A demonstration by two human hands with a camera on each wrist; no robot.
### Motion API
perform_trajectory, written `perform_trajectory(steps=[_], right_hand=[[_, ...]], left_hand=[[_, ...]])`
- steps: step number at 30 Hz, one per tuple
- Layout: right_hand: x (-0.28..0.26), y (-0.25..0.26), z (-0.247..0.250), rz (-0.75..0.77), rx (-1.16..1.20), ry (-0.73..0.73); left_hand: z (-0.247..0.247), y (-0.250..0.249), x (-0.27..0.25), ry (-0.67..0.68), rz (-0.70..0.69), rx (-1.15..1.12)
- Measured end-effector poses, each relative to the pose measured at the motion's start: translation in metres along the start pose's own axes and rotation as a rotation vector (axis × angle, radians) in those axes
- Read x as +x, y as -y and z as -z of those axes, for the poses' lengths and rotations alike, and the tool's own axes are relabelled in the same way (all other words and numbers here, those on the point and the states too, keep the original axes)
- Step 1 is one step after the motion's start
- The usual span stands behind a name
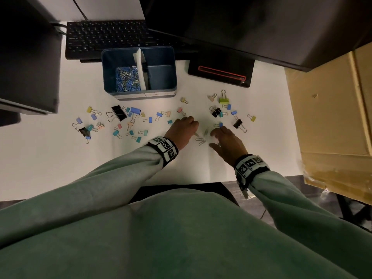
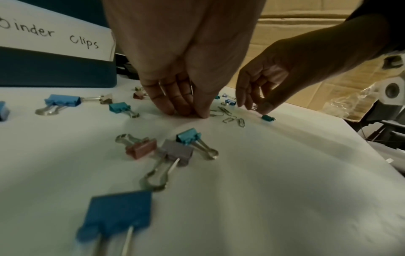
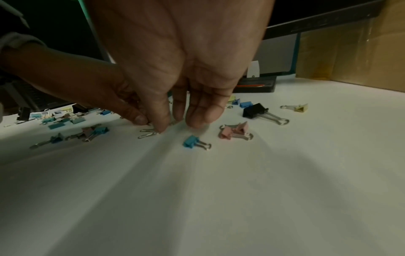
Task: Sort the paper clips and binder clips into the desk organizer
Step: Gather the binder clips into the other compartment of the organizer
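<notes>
The white tabletop (image 1: 50, 158) carries a blue desk organizer (image 1: 138, 91) at the back, its left compartment heaped with paper clips, its right one bare. Binder clips (image 1: 118, 113) lie scattered either side. The last loose paper clips (image 1: 200, 140) lie between both hands, touching distance from each. The left hand (image 1: 184, 129) pinches at one with curled fingertips; the right hand (image 1: 227, 140) hovers, fingers loosely bent, holding nothing visible.

A white label (image 2: 54, 34) on the blue desk organizer (image 2: 57, 72) reads, handwritten, "inder Clips", its first letter cut off.
</notes>
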State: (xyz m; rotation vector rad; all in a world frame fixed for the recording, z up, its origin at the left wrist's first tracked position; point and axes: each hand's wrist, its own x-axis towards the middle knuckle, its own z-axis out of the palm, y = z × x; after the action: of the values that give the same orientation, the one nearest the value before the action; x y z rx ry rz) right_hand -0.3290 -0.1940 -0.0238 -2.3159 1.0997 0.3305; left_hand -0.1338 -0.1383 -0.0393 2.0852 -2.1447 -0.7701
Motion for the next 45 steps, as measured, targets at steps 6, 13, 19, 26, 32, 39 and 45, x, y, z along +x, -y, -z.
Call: perform_trajectory(steps=[6, 13, 19, 26, 32, 39, 45], right_hand=[[0.033, 0.031, -0.002, -0.282, 0.158, -0.089], [0.047, 0.039, -0.003, -0.186, 0.054, 0.027], [0.032, 0.018, 0.012, -0.202, 0.356, 0.013], [0.012, -0.003, 0.016, -0.354, 1.012, 0.092], [0.004, 0.006, -0.001, -0.181, 0.222, 0.001], [-0.009, 0.001, -0.003, -0.226, 0.247, 0.032], [0.028, 0.044, 0.015, -0.141, 0.666, 0.158]], left_hand=[[-0.003, 0.000, -0.012, 0.015, 0.079, -0.068], [0.021, 0.017, -0.031, -0.038, 0.238, -0.644], [0.033, 0.019, -0.030, 0.013, 0.335, -1.090], [0.019, -0.014, -0.019, 0.116, 0.356, -0.797], [-0.016, -0.033, -0.010, -0.005, 0.094, -0.182], [-0.018, -0.031, -0.010, 0.057, 0.011, 0.002], [0.025, -0.007, -0.025, -0.025, 0.216, -0.304]])
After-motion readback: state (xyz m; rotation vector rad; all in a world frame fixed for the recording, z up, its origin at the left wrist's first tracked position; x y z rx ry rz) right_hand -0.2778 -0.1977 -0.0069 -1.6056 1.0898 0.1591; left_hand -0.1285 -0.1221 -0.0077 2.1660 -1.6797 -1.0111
